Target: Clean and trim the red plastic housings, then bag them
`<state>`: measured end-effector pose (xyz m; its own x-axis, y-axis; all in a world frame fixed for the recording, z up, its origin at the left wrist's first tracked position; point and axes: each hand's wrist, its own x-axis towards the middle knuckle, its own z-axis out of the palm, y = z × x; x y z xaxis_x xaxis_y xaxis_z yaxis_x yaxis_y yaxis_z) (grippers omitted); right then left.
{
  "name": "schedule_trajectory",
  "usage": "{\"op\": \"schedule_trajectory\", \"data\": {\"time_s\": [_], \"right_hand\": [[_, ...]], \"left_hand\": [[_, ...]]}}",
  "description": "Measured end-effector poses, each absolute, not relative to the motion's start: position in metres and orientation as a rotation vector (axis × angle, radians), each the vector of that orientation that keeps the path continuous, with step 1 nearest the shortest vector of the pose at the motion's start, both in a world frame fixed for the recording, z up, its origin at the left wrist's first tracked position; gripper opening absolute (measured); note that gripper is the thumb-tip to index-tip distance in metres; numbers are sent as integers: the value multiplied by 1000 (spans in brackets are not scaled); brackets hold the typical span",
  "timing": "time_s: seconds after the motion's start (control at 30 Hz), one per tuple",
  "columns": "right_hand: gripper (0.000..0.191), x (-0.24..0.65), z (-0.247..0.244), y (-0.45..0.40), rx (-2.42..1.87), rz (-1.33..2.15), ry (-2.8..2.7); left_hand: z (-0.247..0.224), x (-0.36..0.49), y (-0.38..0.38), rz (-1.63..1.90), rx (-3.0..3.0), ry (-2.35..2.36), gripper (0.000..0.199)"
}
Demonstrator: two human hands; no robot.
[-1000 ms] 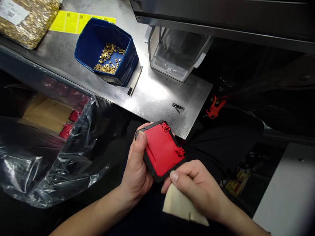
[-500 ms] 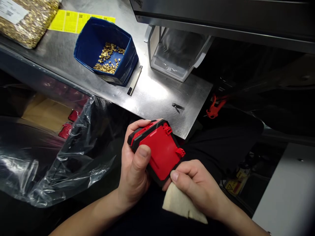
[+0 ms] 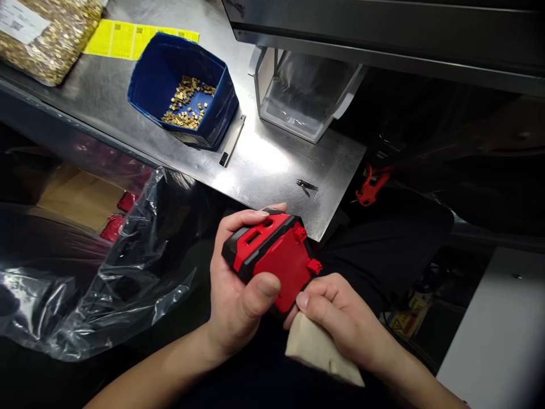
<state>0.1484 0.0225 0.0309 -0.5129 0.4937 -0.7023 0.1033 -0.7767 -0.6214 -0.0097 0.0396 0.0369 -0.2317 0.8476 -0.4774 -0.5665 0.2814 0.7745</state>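
Near the middle of the view, my left hand (image 3: 238, 289) grips a red and black plastic housing (image 3: 283, 264) round its left side, thumb on the red face and fingers over the top. The housing is tilted, showing a side with slots and two small red lugs on its right edge. My right hand (image 3: 340, 318) is closed on a cream cloth (image 3: 319, 346), pinched between thumb and fingers at the housing's lower right corner. The cloth hangs down below the hand. The fingertips behind the housing are hidden.
On the metal bench (image 3: 272, 170) are a blue bin (image 3: 227, 96) of small brass pieces, a pale pen-like tool (image 3: 233, 141), nail clippers (image 3: 306, 186) and a clear tray (image 3: 292, 122). A bag of brass parts (image 3: 51, 45) lies far left. A plastic-lined box (image 3: 80, 190) stands below.
My left hand has turned the housing, so more of its slotted side shows and less of the red face. My right hand and the cloth have shifted slightly right.
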Motion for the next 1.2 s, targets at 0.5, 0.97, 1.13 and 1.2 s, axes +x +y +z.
{"op": "schedule_trajectory", "data": {"time_s": [0.5, 0.97, 1.13, 1.2], "right_hand": [[46, 147, 32, 22, -1533, 2289, -1308], [27, 173, 47, 14, -1437, 2497, -1468], [31, 188, 54, 13, -1425, 2603, -1550], [27, 192, 53, 7, -1273, 2603, -1532]], "left_hand": [[19, -17, 38, 1194, 321, 1163, 50], [-37, -31, 44, 940, -222, 899, 59], [-40, -35, 47, 945, -231, 902, 60], [-41, -37, 47, 926, -234, 895, 62]]}}
